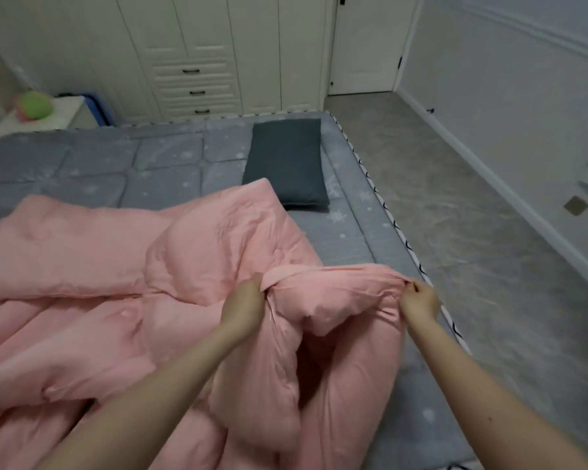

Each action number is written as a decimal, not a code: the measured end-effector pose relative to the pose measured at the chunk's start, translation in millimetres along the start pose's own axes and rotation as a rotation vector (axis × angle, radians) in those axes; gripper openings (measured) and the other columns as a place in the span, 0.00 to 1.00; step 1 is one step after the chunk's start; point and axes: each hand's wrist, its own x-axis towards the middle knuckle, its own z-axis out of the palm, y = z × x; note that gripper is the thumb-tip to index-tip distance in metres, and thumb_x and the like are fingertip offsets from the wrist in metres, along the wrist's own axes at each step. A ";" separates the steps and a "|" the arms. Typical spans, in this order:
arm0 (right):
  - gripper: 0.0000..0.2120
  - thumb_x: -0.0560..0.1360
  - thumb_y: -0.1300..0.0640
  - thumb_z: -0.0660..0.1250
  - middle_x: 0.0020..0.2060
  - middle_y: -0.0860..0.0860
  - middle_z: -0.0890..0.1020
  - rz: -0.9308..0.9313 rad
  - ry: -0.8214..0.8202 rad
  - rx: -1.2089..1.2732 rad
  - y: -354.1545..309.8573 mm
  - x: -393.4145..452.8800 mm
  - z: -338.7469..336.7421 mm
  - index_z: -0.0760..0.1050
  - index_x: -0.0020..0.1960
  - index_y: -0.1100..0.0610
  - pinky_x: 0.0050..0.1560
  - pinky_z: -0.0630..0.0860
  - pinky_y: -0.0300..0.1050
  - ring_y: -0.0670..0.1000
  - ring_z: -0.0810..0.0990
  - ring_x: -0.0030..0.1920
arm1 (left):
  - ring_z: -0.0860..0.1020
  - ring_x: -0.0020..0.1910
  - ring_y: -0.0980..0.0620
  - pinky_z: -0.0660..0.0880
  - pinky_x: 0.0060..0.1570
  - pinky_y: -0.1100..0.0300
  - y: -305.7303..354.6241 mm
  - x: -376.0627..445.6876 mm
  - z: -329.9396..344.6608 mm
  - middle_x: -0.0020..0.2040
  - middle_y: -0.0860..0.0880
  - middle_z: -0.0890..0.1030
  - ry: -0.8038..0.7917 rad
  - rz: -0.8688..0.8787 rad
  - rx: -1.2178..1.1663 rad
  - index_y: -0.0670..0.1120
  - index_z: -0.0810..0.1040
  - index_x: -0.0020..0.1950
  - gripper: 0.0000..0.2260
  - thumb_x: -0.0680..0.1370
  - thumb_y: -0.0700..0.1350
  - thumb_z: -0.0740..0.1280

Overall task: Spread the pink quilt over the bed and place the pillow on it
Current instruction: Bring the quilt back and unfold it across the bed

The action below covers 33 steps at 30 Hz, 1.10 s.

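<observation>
Bed [170, 171]: grey snowflake-print mattress cover, fills most of the view; right edge runs along a grey floor [455, 198].

Pink quilt [92, 266]: bunched and folded over the near and left part of the bed, far half of the mattress bare. Judged soft, puffy, light for its bulk; limp, so it will sag between grip points and drag rather than slide. Best taken along a hem or at corners, hands well apart, then lifted and pulled flat.

Dark grey pillow [286, 161]: lies flat on the bare mattress near the far right corner, its near end just beside a raised quilt fold.

Left hand [246, 305]: fingers curled round a gathered ridge of quilt edge.

Right hand [420, 301]: fingertips pinch the same edge near the bed's right side. Fabric between the hands is raised, slightly slack.

Spreading not yet done; pillow untouched.
</observation>
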 end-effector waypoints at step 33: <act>0.11 0.79 0.60 0.57 0.50 0.63 0.79 -0.210 -0.908 -0.274 -39.7 115.1 -22.7 0.75 0.51 0.66 0.37 0.64 0.40 0.53 0.75 0.42 | 0.75 0.60 0.49 0.67 0.59 0.62 28.6 5.5 35.6 0.61 0.47 0.78 0.084 -0.486 -0.307 0.44 0.78 0.60 0.14 0.75 0.43 0.68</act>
